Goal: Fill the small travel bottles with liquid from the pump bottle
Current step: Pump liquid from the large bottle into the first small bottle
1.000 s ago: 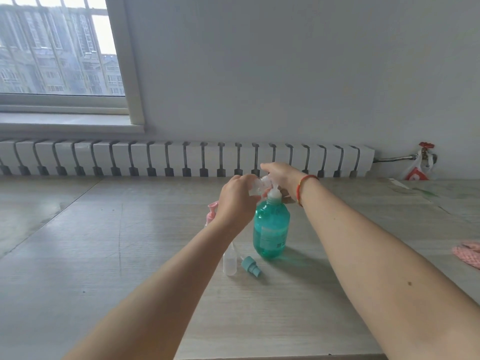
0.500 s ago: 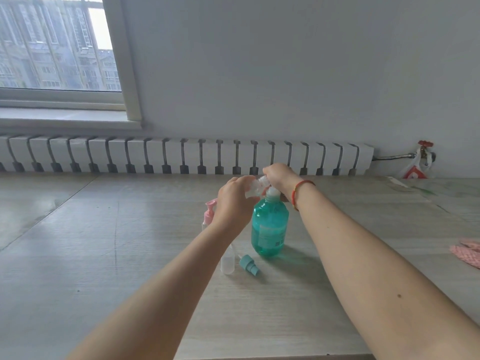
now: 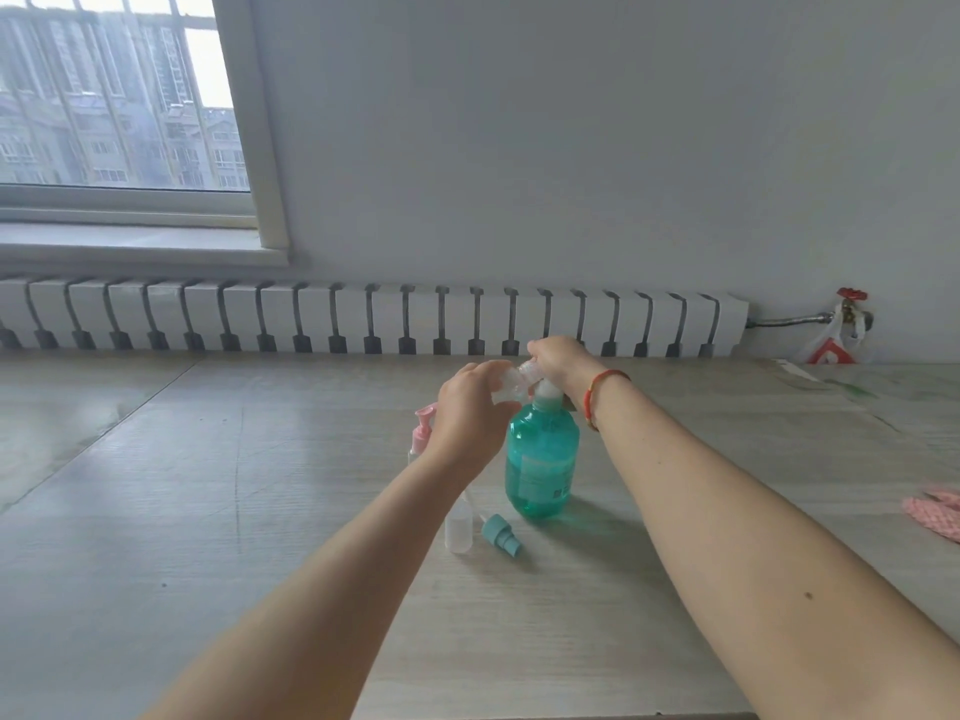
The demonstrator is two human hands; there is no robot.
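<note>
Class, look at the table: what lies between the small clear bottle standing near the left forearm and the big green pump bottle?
In the head view, a loose teal pump cap lies on its side between the small clear bottle and the green pump bottle.

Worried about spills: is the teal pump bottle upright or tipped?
Upright. The teal pump bottle stands on its base on the table, pump pointing up under the right hand.

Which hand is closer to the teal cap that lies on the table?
Left. The left hand is above the teal cap, a little to its left. The right hand is farther back, on the pump bottle.
</note>
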